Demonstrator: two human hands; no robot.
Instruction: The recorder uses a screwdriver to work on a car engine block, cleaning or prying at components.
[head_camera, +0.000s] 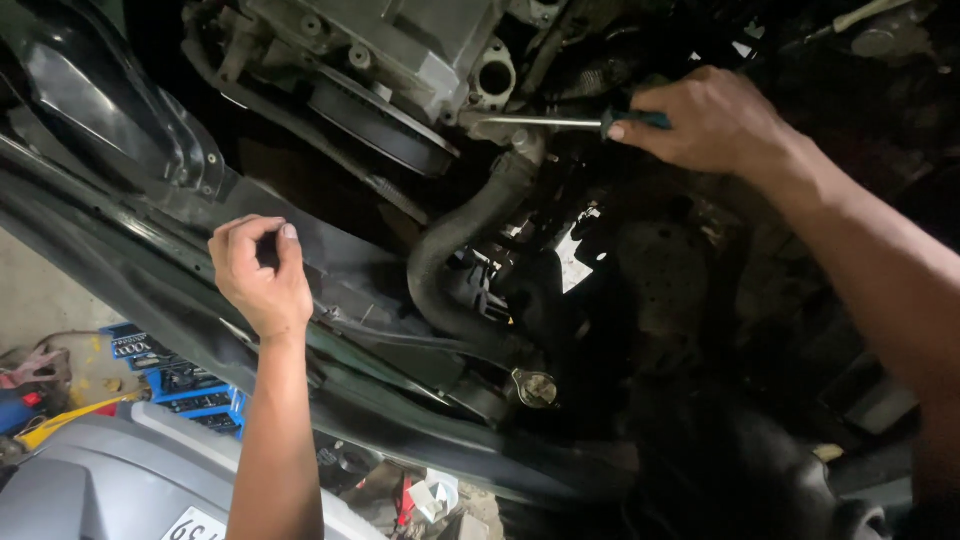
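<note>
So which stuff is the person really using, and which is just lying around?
In use:
right hand
screwdriver
black hose
left hand, curled, resting on the car's front panel

Lying about:
blue tool tray
metal cap

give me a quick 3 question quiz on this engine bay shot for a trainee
1. True or false: the right hand holds a screwdriver.
2. The screwdriver tip points toward: A) the socket tray B) the top of the black hose C) the radiator cap
3. Is the left hand holding a tool?

Key: 1 true; 2 B; 3 no tool shows, its fingers are curled over the front panel.
</note>
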